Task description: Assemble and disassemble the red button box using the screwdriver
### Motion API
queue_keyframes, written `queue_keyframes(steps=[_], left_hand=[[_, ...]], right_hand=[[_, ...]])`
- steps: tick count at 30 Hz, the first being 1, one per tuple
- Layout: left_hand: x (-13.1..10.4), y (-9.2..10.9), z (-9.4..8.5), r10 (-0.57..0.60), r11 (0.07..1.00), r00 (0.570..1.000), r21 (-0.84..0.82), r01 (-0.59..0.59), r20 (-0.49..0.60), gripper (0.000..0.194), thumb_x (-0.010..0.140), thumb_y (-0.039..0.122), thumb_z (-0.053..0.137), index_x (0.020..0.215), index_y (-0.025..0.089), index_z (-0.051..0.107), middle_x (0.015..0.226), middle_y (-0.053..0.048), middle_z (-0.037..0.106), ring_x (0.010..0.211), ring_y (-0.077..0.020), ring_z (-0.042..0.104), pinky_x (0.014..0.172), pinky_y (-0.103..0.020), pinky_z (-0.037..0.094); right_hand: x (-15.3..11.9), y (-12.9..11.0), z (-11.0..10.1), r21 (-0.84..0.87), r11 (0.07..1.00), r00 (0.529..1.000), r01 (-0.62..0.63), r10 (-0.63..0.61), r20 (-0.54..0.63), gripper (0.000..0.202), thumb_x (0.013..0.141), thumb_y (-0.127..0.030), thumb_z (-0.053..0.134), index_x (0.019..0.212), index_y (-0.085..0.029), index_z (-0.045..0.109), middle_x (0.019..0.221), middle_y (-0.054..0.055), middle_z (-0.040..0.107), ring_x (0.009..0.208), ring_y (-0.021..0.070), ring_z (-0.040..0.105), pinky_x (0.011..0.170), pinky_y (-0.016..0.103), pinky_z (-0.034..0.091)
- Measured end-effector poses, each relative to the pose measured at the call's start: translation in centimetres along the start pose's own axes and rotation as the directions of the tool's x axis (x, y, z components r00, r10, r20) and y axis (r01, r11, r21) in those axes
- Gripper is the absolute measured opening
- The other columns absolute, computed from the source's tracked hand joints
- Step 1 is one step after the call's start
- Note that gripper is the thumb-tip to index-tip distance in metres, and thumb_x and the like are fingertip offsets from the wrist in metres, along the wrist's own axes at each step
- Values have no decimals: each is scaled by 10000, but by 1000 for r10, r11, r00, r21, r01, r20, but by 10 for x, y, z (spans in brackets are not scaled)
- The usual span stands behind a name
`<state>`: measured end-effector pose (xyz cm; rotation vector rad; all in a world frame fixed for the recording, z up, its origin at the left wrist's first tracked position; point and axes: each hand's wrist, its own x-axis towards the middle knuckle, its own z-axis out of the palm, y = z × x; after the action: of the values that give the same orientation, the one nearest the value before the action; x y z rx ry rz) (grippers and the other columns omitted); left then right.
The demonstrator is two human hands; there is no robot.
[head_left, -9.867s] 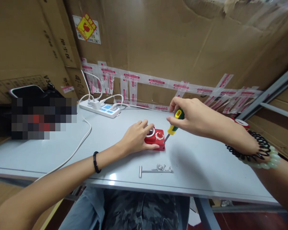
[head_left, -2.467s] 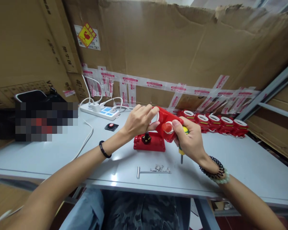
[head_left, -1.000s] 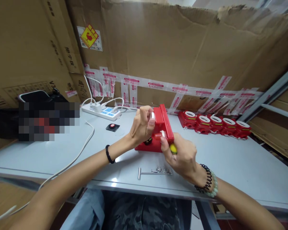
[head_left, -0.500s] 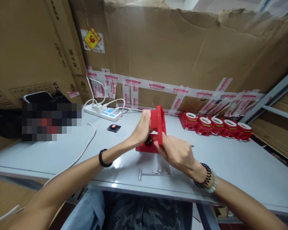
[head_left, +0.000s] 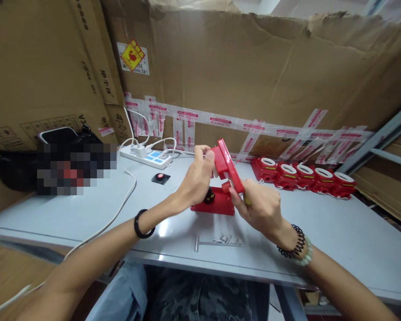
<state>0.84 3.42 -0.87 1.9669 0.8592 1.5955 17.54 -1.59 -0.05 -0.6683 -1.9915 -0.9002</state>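
Note:
A red box-like housing [head_left: 227, 164] is held tilted above the table between my two hands. My right hand [head_left: 263, 207] is closed round its lower right end, with a bit of yellow showing by the fingers. At its left side my left hand [head_left: 198, 176] pinches the edge, some of the fingertips being hidden. Beneath them a flat red plate [head_left: 220, 206] lies on the table, bearing a round black part [head_left: 209, 196]. Nearer me lie a metal T-handled tool [head_left: 203, 243] and several loose screws [head_left: 225, 239].
Several red housings with white round tops [head_left: 304, 171] stand in a row at the back right. A power strip [head_left: 145, 157] with plugs and white cables is at the back left. Near it lies a small black square with a red button [head_left: 160, 178]. Cardboard [head_left: 227, 71] walls the back.
The red housing has turned from nearly upright to leaning, its lower end swinging right with my right hand. My left hand has shifted its fingers on the side, and more of the plate shows.

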Motion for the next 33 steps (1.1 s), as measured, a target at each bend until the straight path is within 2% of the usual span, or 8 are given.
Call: queue_keyframes(steps=[2, 5, 8, 10, 17, 24, 29, 33], left_hand=[[-3, -3, -1, 293, 932, 956, 231, -278, -32, 452, 956, 520, 283, 1253, 182, 325, 879, -64, 585, 741, -184, 551, 700, -353, 440], [1, -7, -7, 597, 724, 802, 445, -528, -21, 500, 938, 500, 336, 1318, 182, 269, 1109, -140, 523, 866, -224, 517, 728, -370, 408], [7, -8, -12, 743, 544, 669, 563, -622, 22, 509, 916, 526, 355, 1295, 189, 314, 1026, -119, 532, 854, -240, 507, 721, -364, 382], [10, -9, -15, 771, 454, 633, 633, -627, 74, 482, 914, 531, 345, 1253, 189, 368, 939, -94, 544, 813, -238, 512, 726, -363, 359], [6, -15, -11, 694, 510, 707, 602, -614, 134, 445, 940, 517, 277, 1197, 167, 374, 873, -76, 568, 703, -210, 518, 699, -345, 337], [-8, -17, 6, 487, 839, 873, 293, -458, -32, 416, 943, 524, 333, 1191, 190, 315, 960, -66, 498, 745, -164, 529, 705, -339, 438], [-11, 5, 11, 72, 997, 981, -29, -78, -181, 434, 932, 613, 230, 965, 212, 393, 849, -30, 505, 695, -144, 524, 641, -309, 456], [-4, 19, 5, -280, 892, 953, -334, 304, 119, 476, 893, 673, 271, 782, 221, 368, 624, 36, 414, 501, -106, 401, 487, -254, 390]], right_hand=[[1, -1, -4, 84, 989, 993, -119, 120, -15, 115, 882, -214, 530, 814, -155, 603, 560, -34, 547, 449, 68, 430, 448, 226, 333], [7, -5, -10, 231, 940, 965, -250, 261, -17, 118, 875, -212, 537, 767, -178, 567, 535, -61, 517, 412, 47, 402, 416, 193, 329], [14, -9, -17, 331, 872, 926, -361, 377, 17, 186, 877, -203, 519, 692, -186, 517, 482, -80, 451, 374, 36, 350, 375, 170, 303], [18, -10, -20, 352, 841, 903, -411, 428, 31, 228, 876, -204, 515, 651, -184, 486, 465, -83, 422, 370, 33, 334, 367, 165, 293], [19, -10, -21, 341, 828, 890, -445, 453, 61, 250, 878, -225, 511, 633, -177, 505, 474, -68, 454, 380, 42, 367, 383, 174, 321], [10, -19, -16, 172, 950, 962, -262, 272, -35, 197, 885, -211, 520, 693, -174, 540, 528, -47, 518, 425, 53, 411, 442, 205, 327], [5, -18, -11, -7, 1000, 999, -29, 28, -42, 151, 908, -225, 481, 821, -139, 570, 525, -30, 519, 449, 86, 417, 444, 246, 310], [6, -13, -8, -44, 993, 994, 108, -109, -14, 92, 873, -197, 528, 867, -113, 567, 513, -33, 515, 443, 94, 395, 437, 256, 293]])
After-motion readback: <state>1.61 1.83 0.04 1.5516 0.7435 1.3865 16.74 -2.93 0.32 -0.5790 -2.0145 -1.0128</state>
